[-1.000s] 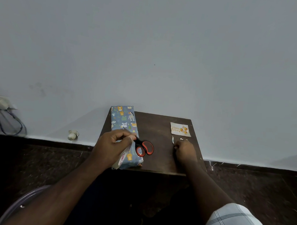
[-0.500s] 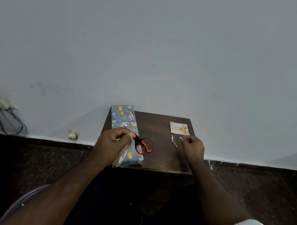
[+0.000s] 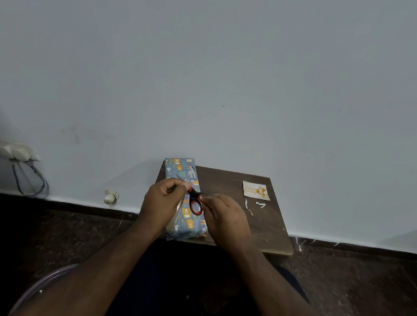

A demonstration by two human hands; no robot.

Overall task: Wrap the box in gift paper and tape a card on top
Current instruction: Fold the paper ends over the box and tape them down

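Right hand (image 3: 225,217) has crossed to the scissors (image 3: 196,202); left hand (image 3: 163,202) grips wrapped box (image 3: 185,178).

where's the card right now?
Head view: the card lies flat at the table's far right corner, beside two small paper scraps, apart from both hands and the wrapped box.

You see a small dark brown wooden table (image 3: 228,182) with a matt, faintly grained top. The long box in blue animal-print gift paper (image 3: 181,169) looks smooth with a slight sheen. The red-and-black scissors' handles (image 3: 195,206) look like glossy plastic. The small white card with gold balloons (image 3: 256,192) is matt paper.
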